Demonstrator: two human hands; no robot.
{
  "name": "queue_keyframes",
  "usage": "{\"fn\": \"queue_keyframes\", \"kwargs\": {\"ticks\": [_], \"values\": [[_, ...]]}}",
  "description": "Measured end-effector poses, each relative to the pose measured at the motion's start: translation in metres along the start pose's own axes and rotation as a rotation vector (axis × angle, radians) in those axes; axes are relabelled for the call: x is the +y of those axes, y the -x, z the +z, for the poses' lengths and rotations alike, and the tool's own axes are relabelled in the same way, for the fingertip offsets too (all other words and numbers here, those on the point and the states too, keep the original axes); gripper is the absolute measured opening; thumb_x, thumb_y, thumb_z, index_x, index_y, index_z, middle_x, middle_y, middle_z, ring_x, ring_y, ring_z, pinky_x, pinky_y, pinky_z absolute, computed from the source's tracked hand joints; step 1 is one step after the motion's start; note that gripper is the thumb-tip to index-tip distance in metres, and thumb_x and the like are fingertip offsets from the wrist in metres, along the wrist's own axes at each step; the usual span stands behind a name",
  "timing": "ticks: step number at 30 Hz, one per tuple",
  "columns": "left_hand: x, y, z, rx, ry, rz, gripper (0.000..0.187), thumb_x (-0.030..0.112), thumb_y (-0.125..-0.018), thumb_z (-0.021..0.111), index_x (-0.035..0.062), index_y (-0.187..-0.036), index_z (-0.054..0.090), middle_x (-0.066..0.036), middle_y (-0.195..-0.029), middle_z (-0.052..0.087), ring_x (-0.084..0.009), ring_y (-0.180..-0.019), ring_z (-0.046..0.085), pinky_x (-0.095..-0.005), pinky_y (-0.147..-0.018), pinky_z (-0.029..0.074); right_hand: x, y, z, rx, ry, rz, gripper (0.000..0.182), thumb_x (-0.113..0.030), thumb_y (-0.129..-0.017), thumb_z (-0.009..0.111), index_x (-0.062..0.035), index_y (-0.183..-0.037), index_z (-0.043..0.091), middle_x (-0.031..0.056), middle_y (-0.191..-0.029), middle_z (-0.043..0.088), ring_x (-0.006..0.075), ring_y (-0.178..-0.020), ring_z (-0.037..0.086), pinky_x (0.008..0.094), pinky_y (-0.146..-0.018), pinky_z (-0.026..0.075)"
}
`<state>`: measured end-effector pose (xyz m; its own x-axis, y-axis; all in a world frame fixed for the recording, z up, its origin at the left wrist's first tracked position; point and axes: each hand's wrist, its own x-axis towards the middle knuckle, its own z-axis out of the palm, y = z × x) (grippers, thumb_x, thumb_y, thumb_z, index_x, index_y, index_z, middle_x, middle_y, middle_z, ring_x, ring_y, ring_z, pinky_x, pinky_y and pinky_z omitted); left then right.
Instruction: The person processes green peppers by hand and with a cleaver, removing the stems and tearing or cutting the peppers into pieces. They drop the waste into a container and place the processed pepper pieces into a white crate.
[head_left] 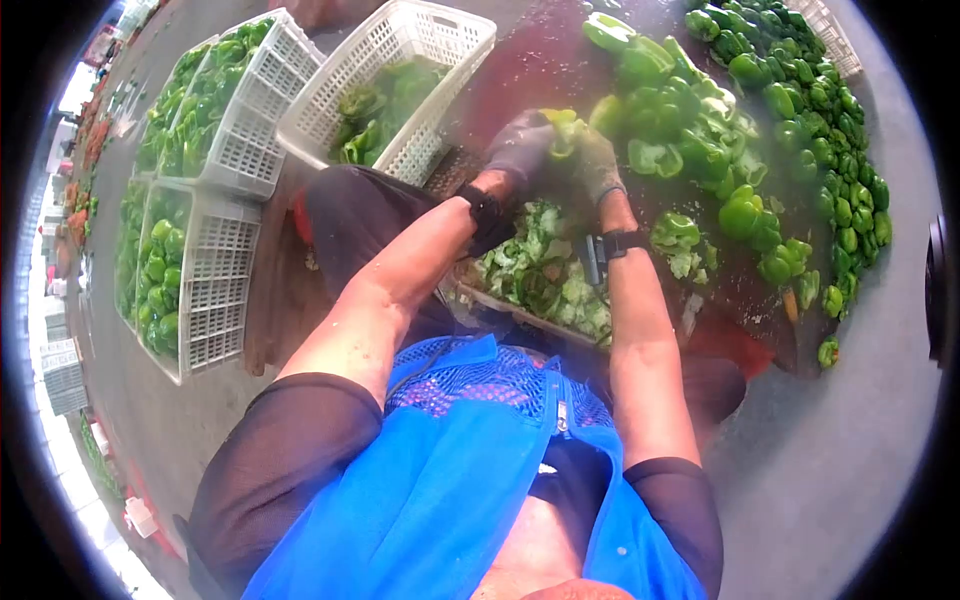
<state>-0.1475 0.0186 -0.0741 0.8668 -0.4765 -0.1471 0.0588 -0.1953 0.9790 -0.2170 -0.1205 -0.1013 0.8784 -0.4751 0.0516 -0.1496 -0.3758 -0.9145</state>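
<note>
Both of my gloved hands meet over the work surface, around a yellowish-green bell pepper. My left hand, in a dark glove, closes on its left side. My right hand, in a lighter, dirty-looking glove, grips it from the right. Haze blurs the fingers, and any small tool in them is hidden. Just beyond my right hand lies a heap of cut, opened green peppers. Below my hands, close to my body, a container holds pale green pepper scraps.
A white plastic crate with some green peppers stands at the upper left of my hands. Further left are stacked crates full of peppers. Whole green peppers line the right side of the reddish surface. Several cut pieces lie nearer.
</note>
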Motion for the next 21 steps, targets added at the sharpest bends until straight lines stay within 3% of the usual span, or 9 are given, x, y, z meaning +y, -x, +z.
{"fn": "queue_keyframes", "kwargs": {"ticks": [2, 4, 9, 11, 13, 15, 18, 20, 21], "values": [[0.057, 0.028, -0.010, -0.034, -0.545, 0.121, 0.037, 0.031, -0.088, 0.063, 0.0082, -0.118, 0.060, -0.010, -0.116, 0.062, -0.0205, -0.095, 0.061, -0.0351, -0.090, 0.047, -0.021, 0.010, 0.001, 0.006, -0.384, 0.280, 0.026, -0.022, -0.092, 0.057, -0.0036, -0.108, 0.066, 0.0029, -0.094, 0.067, 0.0106, -0.086, 0.057, 0.0276, -0.079, 0.046], [0.019, -0.010, -0.008, -0.024, -0.613, 0.491, 0.048, 0.037, -0.087, 0.063, 0.0119, -0.127, 0.054, -0.011, -0.123, 0.057, -0.0230, -0.101, 0.060, -0.0373, -0.091, 0.047, -0.030, 0.018, -0.002, -0.016, -0.438, 0.192, 0.028, -0.022, -0.091, 0.057, -0.0020, -0.109, 0.065, 0.0034, -0.095, 0.067, 0.0100, -0.086, 0.056, 0.0275, -0.078, 0.046], [0.069, -0.025, -0.029, -0.730, -0.452, 0.025, 0.060, 0.019, -0.086, 0.060, 0.0209, -0.143, 0.041, -0.006, -0.126, 0.055, -0.0170, -0.103, 0.055, -0.0321, -0.087, 0.051, -0.018, 0.017, -0.001, 0.007, -0.182, 0.102, 0.030, -0.021, -0.092, 0.055, -0.0013, -0.112, 0.063, 0.0041, -0.092, 0.066, 0.0110, -0.083, 0.056, 0.0284, -0.076, 0.047], [0.061, -0.056, -0.025, -0.854, -0.530, -0.021, 0.054, 0.012, -0.083, 0.058, 0.0170, -0.136, 0.051, -0.006, -0.121, 0.062, -0.0166, -0.100, 0.059, -0.0315, -0.086, 0.050, -0.005, 0.011, 0.001, 0.005, -0.265, 0.107, 0.030, -0.022, -0.092, 0.054, -0.0025, -0.113, 0.063, 0.0055, -0.091, 0.066, 0.0129, -0.082, 0.056, 0.0297, -0.076, 0.048], [0.053, -0.082, -0.026, -0.969, -0.789, 0.250, 0.050, 0.016, -0.082, 0.061, 0.0143, -0.131, 0.054, -0.009, -0.117, 0.064, -0.0181, -0.100, 0.061, -0.0333, -0.088, 0.049, -0.012, 0.015, -0.001, -0.041, -0.334, 0.147, 0.032, -0.026, -0.092, 0.053, -0.0046, -0.114, 0.063, 0.0076, -0.091, 0.067, 0.0162, -0.080, 0.058, 0.0320, -0.076, 0.048], [0.036, -0.105, -0.027, -1.035, -0.891, 0.515, 0.049, 0.023, -0.081, 0.064, 0.0117, -0.128, 0.056, -0.011, -0.116, 0.065, -0.0204, -0.101, 0.062, -0.0353, -0.090, 0.047, 0.001, 0.007, -0.001, -0.075, -0.272, 0.166, 0.032, -0.027, -0.092, 0.053, -0.0062, -0.114, 0.063, 0.0092, -0.092, 0.067, 0.0177, -0.081, 0.059, 0.0328, -0.077, 0.048], [0.066, -0.079, -0.031, -1.006, -0.765, 0.270, 0.048, 0.027, -0.081, 0.065, 0.0108, -0.125, 0.056, -0.012, -0.114, 0.065, -0.0218, -0.101, 0.062, -0.0369, -0.088, 0.047, -0.018, 0.009, -0.007, -0.095, -0.219, 0.271, 0.032, -0.029, -0.091, 0.053, -0.0077, -0.112, 0.063, 0.0124, -0.096, 0.067, 0.0242, -0.086, 0.062, 0.0344, -0.077, 0.049], [0.055, -0.077, -0.038, -0.884, -0.736, 0.266, 0.047, 0.028, -0.081, 0.065, 0.0104, -0.124, 0.056, -0.012, -0.112, 0.065, -0.0228, -0.101, 0.062, -0.0376, -0.088, 0.047, -0.024, 0.011, -0.007, -0.136, -0.196, 0.306, 0.033, -0.030, -0.091, 0.053, -0.0065, -0.112, 0.062, 0.0141, -0.100, 0.066, 0.0283, -0.090, 0.063, 0.0349, -0.078, 0.049], [0.044, -0.075, -0.045, -0.843, -0.806, 0.485, 0.047, 0.029, -0.081, 0.065, 0.0101, -0.123, 0.056, -0.012, -0.111, 0.065, -0.0234, -0.100, 0.062, -0.0379, -0.088, 0.047, -0.028, 0.011, -0.008, -0.150, -0.072, 0.253, 0.031, -0.025, -0.094, 0.050, -0.0072, -0.117, 0.060, 0.0132, -0.111, 0.064, 0.0304, -0.099, 0.061, 0.0358, -0.083, 0.050]]}}
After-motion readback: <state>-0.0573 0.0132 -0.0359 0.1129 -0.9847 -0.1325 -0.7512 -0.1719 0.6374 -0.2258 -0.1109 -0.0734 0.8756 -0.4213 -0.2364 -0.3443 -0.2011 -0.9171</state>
